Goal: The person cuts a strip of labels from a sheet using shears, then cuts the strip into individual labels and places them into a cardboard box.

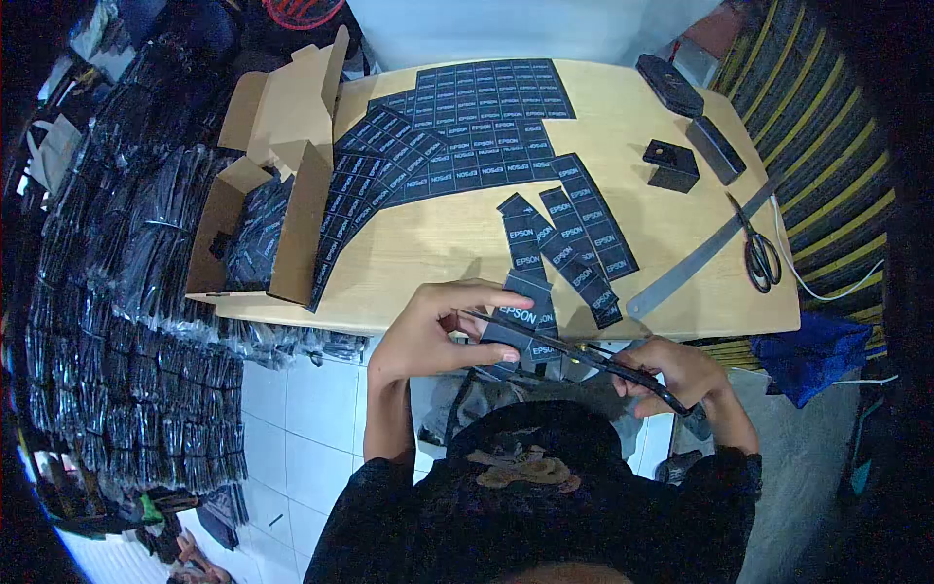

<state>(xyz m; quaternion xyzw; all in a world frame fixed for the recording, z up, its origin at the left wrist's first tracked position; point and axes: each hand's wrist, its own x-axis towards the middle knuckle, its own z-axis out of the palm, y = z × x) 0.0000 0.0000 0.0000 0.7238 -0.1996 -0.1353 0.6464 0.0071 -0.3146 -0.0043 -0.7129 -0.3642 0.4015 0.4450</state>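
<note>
The left hand (428, 329) pinches in its grip a dark EPSON strip (526, 285), and the right hand (683, 371) holds scissors (590, 354) (the blades cross this strip).

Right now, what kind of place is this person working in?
Probably a small workshop or packing room: black sheets printed EPSON lie on the table, dark bundles in shiny wrapping are piled beside it, and the right hand holds scissors.

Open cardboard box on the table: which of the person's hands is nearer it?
Left. The left hand, holding EPSON labels, is apart from the cardboard box, to its right and nearer the body; the right hand, on the scissors, is farther right.
</note>
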